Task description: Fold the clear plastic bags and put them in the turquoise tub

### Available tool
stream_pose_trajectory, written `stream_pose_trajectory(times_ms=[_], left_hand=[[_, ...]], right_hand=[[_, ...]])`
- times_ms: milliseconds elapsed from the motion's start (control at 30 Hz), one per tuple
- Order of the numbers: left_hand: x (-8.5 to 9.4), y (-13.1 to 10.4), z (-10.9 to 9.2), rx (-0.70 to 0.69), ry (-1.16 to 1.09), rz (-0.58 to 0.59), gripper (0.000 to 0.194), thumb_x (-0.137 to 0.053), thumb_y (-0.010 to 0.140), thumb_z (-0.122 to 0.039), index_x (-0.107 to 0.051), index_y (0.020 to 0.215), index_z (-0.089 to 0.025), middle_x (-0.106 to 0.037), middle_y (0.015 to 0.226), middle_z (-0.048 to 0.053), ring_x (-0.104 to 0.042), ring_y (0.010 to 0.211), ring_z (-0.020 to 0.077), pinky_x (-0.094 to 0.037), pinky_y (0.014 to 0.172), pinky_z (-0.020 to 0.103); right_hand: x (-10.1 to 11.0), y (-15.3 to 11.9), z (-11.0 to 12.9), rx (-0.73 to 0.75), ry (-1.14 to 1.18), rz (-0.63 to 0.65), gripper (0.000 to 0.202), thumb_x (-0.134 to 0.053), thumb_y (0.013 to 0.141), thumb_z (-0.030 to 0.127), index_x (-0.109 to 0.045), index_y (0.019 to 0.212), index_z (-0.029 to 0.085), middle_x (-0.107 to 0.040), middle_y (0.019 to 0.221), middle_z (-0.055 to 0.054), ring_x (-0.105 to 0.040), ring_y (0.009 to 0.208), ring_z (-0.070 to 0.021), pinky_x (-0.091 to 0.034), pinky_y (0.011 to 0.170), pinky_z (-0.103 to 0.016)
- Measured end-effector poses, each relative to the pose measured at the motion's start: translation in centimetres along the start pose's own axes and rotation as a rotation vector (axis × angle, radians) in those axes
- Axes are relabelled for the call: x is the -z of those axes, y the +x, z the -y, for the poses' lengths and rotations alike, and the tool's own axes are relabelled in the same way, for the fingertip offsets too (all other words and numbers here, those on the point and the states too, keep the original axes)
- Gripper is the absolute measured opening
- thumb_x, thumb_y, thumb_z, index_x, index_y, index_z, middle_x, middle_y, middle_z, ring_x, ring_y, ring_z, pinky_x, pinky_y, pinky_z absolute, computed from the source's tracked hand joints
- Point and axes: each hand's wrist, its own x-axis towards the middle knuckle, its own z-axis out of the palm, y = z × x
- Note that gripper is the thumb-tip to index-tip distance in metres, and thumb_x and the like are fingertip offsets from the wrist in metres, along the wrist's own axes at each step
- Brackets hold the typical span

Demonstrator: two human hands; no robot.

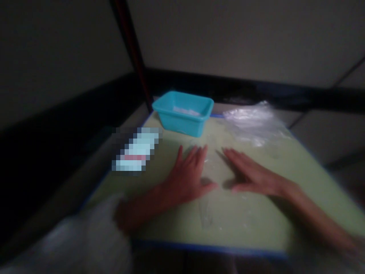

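Observation:
A clear plastic bag (225,211) lies flat on the pale green table, its outline faint. My left hand (188,175) is over the left side of the bag, palm down with fingers spread, holding nothing. To the right of it my right hand (251,173) is held low over the table by the bag's upper right part, with the thumb apart from the stretched fingers and nothing in it. Blur hides whether either hand touches the plastic.
Behind my left hand stands a turquoise basin (182,123) with something whitish inside. A crumpled heap of clear plastic (253,120) lies at the back right. A pixelated flat object (137,150) is at the left edge of the table (159,224), which has a blue rim.

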Motion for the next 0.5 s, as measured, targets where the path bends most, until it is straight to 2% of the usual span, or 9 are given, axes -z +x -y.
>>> stream_pose_trajectory(times_ms=[167,367,500], left_hand=[[-0.6,-0.6,-0.6,0.001,0.008,0.036,0.099,-0.054,0.078,-0.060,-0.007,0.146,-0.006,-0.028,0.148,0.023,-0.021,0.139,0.0348,-0.002,0.110,0.059],[-1.2,-0.5,-0.1,0.010,0.009,0.079,0.099,-0.053,0.079,-0.060,-0.003,0.146,-0.007,-0.024,0.150,0.022,-0.019,0.140,0.0339,-0.002,0.110,0.059],[-1.2,-0.4,0.0,0.018,0.003,0.113,0.101,-0.053,0.078,-0.062,-0.004,0.146,-0.006,-0.022,0.150,0.022,-0.018,0.140,0.0339,-0.002,0.110,0.059]], right_hand=[[-0.4,-0.4,-0.1,-0.028,-0.015,0.059,0.101,-0.054,0.080,0.062,0.006,0.149,0.020,-0.008,0.155,-0.018,-0.008,0.140,-0.0346,-0.015,0.111,-0.058],[-0.2,-0.1,0.1,-0.112,-0.016,0.140,0.107,-0.055,0.076,0.067,0.006,0.149,0.020,-0.006,0.155,-0.017,-0.004,0.140,-0.0352,-0.010,0.111,-0.058],[0.0,-0.1,0.1,-0.122,0.008,0.147,0.108,-0.055,0.075,0.068,0.005,0.149,0.019,-0.006,0.155,-0.018,-0.003,0.140,-0.0366,-0.010,0.111,-0.060]])
